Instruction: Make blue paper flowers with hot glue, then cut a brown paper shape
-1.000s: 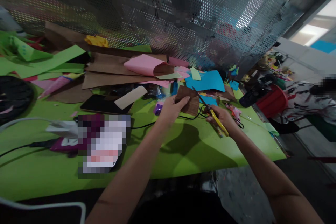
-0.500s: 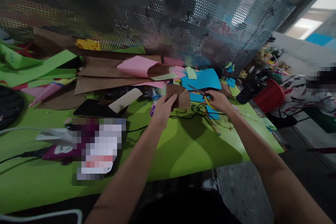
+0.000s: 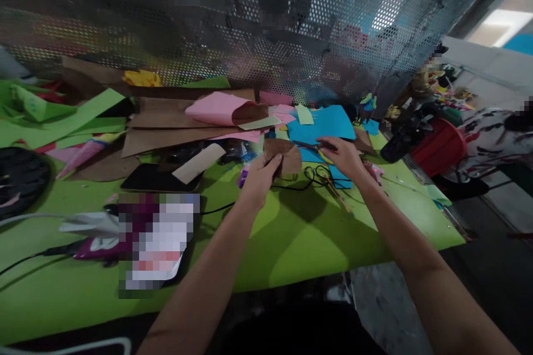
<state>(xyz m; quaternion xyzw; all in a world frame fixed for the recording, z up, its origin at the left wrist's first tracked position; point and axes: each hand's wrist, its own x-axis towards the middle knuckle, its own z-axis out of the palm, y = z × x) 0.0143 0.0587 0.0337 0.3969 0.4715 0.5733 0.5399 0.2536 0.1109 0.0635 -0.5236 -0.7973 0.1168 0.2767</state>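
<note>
My left hand [image 3: 259, 176] is closed on a small piece of brown paper [image 3: 292, 160], thumb on top, held above the green table. To the right of the paper, my right hand [image 3: 343, 156] is closed round a pair of scissors [image 3: 325, 157] with a yellow handle. Their dark blades point left, towards the paper's upper right edge; whether they touch it I cannot tell. Behind the scissors lies a blue paper sheet [image 3: 327, 122]. A thin black cable [image 3: 287, 188] loops below both hands.
Pink paper [image 3: 216, 108], brown sheets [image 3: 162, 112] and green strips [image 3: 91, 108] lie along the back, before a perforated metal screen [image 3: 325, 39]. A dark flat object [image 3: 144, 177] and purple plug strip [image 3: 94, 248] are at left. A person sits far right beside a red bucket [image 3: 441, 147].
My right hand has turned and shifted slightly left and up, so the scissors now lie nearer the brown paper. The brown paper's upper right edge looks more rounded. The view has shifted slightly.
</note>
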